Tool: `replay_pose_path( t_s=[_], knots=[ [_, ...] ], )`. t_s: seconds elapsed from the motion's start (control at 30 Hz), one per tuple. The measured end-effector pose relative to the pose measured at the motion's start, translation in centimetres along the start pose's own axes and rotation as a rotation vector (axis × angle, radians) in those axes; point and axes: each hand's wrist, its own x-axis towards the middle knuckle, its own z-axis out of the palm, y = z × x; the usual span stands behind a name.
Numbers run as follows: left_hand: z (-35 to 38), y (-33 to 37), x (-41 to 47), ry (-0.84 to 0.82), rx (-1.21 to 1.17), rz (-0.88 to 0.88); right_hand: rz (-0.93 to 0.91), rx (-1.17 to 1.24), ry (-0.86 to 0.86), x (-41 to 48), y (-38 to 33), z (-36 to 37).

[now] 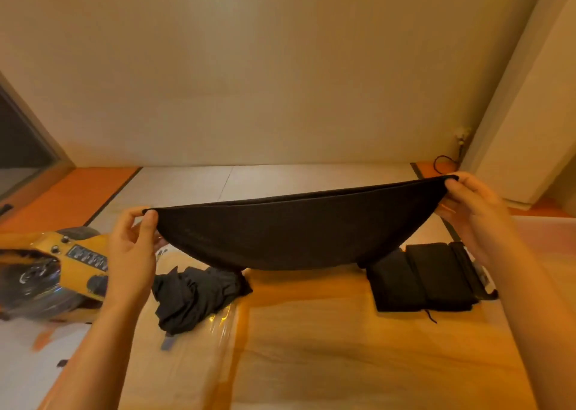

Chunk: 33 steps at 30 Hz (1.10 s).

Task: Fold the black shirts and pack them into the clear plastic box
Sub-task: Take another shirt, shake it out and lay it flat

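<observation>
table top (311, 363): smooth wood grain with a warm sheen; it is carrying everything below.
crumpled shirt (193, 297): lying in a soft, limp, matte black heap left of centre, waiting unfolded.
folded stack (427, 278): sitting on the table at right as flat, square-edged black rectangles, with a loose thread trailing at the front.
left hand (134, 253): thumb and forefinger are pinching the left corner of the held shirt; the other fingers are curling loosely.
right hand (470, 210): thumb and fingers are pinching the right corner, a little higher.
held shirt (290, 235): hanging in the air between both hands, top edge taut and doubled, belly sagging in a smooth arc just above the table.
step: judging it as mid-fold, with the shirt being stretched straight.
next move: probably calling for lowering it flat, keeping the edges aligned, then folding it down to the stack's size.
clear plastic box (548, 238): possibly the pale translucent shape at far right; cannot tell for sure.
yellow device (62, 263): glossy, with knobs, sitting at left.
wall (280, 66): plain, rising behind.
</observation>
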Motion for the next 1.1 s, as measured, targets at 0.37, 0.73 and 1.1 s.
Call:
replay_pose_path(
  t_s=[0.37, 0.73, 1.1],
  knots=[
    [-5.3, -4.4, -8.3, -0.044, 0.197, -0.058, 0.242, -0.043, -0.014, -11.0, 3.8, -2.7],
    [-7.9, -6.0, -11.8, -0.301, 0.165, -0.277, 0.477, -0.114, -0.066, -16.8, 5.8, -4.3],
    [-10.7, -7.4, -11.5, -0.618, 0.134, -0.415, 0.617, -0.139, -0.063, -20.0, 7.0, -4.2]
  ],
)
